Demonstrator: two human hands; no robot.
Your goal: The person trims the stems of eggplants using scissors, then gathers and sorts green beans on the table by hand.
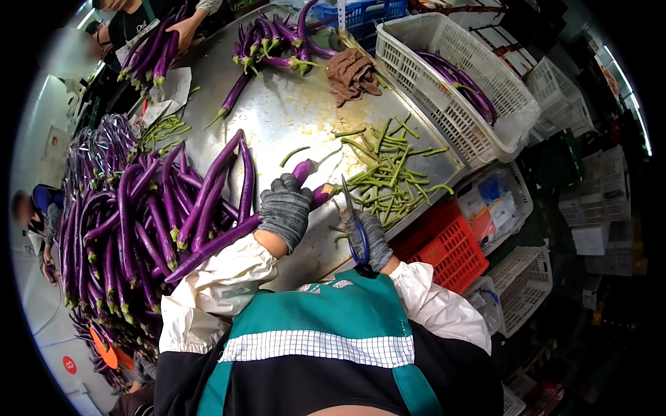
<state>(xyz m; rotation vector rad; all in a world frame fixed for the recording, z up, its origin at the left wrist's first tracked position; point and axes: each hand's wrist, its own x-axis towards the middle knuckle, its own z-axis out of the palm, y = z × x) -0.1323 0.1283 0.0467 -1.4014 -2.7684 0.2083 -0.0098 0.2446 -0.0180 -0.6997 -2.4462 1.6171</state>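
My left hand point(284, 211), in a grey glove, is closed around long purple eggplants point(225, 239) whose stem ends point right. One of them has a pale cut end beside the blades. My right hand point(375, 243), also gloved in grey, is closed on blue-handled scissors point(350, 211), with the blades pointing up near those stem ends. Green cut stems point(388, 173) lie in a loose pile on the metal table point(277, 125), just beyond my right hand. To the left of my left hand is a large heap of eggplants point(125, 229).
Across the table, a co-worker's hand point(184, 33) holds eggplants. More eggplants point(277, 41) and a brown cloth point(352, 75) lie at the far side. A white crate point(444, 104) with eggplants stands at the right, a red crate point(451, 253) below it.
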